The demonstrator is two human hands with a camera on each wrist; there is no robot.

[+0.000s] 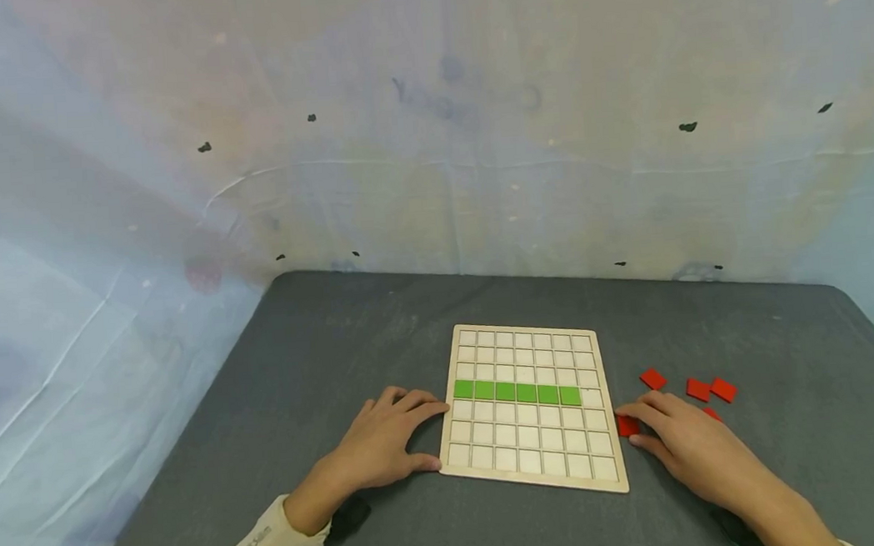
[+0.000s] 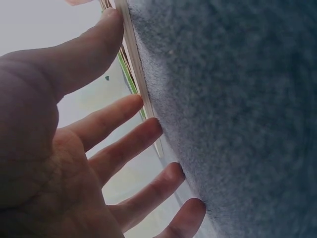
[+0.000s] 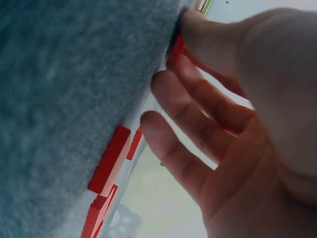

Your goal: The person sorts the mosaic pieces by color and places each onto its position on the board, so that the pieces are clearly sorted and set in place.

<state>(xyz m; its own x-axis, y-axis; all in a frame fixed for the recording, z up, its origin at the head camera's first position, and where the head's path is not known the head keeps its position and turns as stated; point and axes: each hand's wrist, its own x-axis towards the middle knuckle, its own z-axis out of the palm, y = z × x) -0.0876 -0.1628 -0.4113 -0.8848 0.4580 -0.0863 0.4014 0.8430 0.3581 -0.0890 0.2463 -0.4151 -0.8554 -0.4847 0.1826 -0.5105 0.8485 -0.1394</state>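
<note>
A square wooden grid board (image 1: 534,488) lies on the table, with a row of green tiles (image 1: 526,393) across its middle; that row's rightmost cell is bare wood. My left hand (image 1: 380,443), thumb and fingers spread, touches the board's left edge, also seen in the left wrist view with the hand (image 2: 94,134). Just right of the board, my right hand (image 1: 691,449) pinches a red tile (image 1: 627,426) between thumb and fingers at the table surface. The right wrist view shows this tile (image 3: 176,49) beside the thumb of the hand (image 3: 233,114), its other fingers extended.
Several loose red tiles (image 1: 698,389) lie on the dark grey table (image 1: 365,327), beyond and beside my right hand. One is partly hidden behind that hand. A pale patterned cloth (image 1: 474,137) hangs behind the table and along its left side.
</note>
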